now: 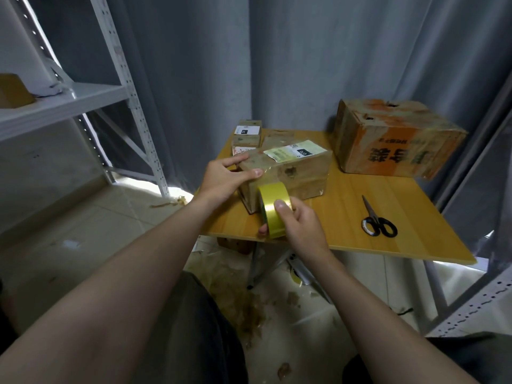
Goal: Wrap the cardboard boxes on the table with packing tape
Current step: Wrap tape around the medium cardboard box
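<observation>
inspector a: head view, surroundings first. what sits on the wooden table (388, 217)?

inspector b: black-handled scissors (377, 220) lie flat toward the right side, apart from both hands. a large worn carton with orange print (396, 139) stands at the far right corner. two small labelled boxes (247, 133) are stacked at the far left edge, behind the work. a grey metal shelf (69, 101) stands to the left; tape scraps litter the floor (243, 306) below.

inspector a: anything obstructing?

inspector b: nothing lies between the hands and the work.

inspector a: the task item?

inspector b: a cardboard box (288, 173) with a label on top rests near the table's front left. the left hand (227, 178) presses its left end, thumb on the top edge, fingers spread. the right hand (299, 223) grips a yellow tape roll (273, 212), held on edge, touching the box's near face.
</observation>
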